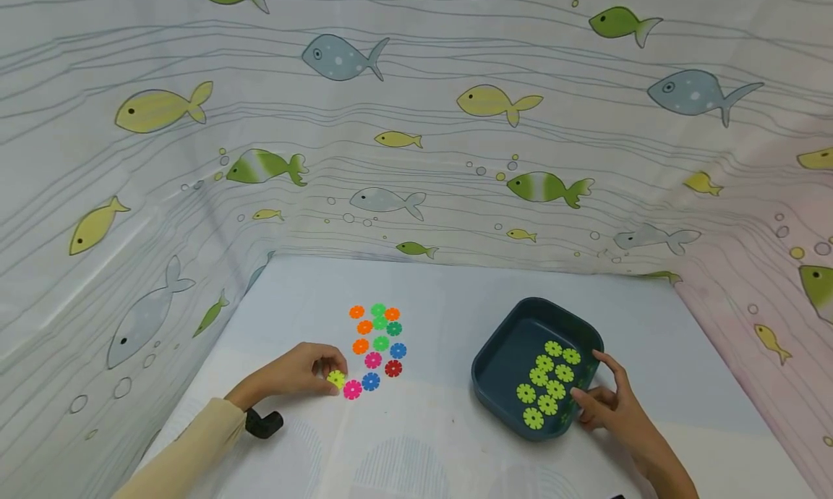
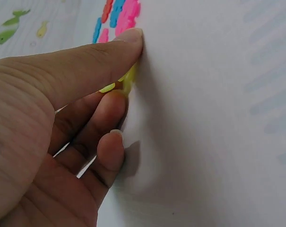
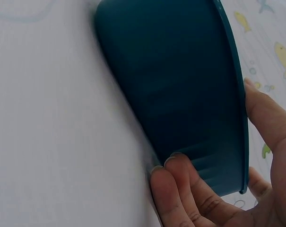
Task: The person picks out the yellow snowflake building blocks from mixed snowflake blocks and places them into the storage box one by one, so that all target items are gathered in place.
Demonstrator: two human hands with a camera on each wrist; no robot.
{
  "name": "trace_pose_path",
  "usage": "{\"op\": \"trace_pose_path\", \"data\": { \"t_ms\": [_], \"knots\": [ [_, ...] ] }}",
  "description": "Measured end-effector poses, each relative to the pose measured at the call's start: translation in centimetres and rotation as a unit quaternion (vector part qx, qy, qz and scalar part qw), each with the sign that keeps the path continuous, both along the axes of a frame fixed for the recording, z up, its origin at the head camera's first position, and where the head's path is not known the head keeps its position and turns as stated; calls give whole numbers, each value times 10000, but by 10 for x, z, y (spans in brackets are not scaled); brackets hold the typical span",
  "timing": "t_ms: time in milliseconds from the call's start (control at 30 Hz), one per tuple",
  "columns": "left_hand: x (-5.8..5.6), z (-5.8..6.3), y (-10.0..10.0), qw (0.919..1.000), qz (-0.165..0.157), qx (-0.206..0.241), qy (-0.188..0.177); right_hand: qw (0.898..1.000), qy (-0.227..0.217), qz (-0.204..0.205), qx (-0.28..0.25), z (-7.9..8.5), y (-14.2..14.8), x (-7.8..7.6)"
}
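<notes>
At the left of the table, my left hand (image 1: 304,369) pinches a yellow-green notched disc (image 1: 335,379) between thumb and fingers. Only the yellow edge of that disc (image 2: 130,79) shows in the left wrist view; the thumb covers the rest. Beside it lies a pink disc (image 1: 353,390). My right hand (image 1: 614,405) holds the right side of a dark teal tray (image 1: 501,383), with fingers against its outer wall (image 3: 176,85) and others at the rim. Several yellow-green discs (image 1: 555,390) lie in the right part of the tray.
Several loose discs in orange (image 1: 361,346), green (image 1: 380,343), blue (image 1: 398,351), pink and red (image 1: 393,369) lie on the white table (image 1: 436,289) between the hands. A fish-patterned sheet (image 1: 442,152) hangs behind and at both sides. A black strap piece (image 1: 264,424) sits at the left wrist.
</notes>
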State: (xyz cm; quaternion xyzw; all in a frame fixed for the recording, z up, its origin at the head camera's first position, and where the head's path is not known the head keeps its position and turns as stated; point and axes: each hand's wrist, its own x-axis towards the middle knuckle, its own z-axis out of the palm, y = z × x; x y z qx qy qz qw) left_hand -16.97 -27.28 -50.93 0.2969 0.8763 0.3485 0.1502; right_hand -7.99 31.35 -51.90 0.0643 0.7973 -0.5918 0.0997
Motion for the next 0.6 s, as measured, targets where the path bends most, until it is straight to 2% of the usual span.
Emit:
{"op": "trace_pose_path", "data": {
  "t_ms": [600],
  "knots": [
    [-9,9,4,9991,95,121,-387,10000,3,-31,46,0,-1,1]
  ]
}}
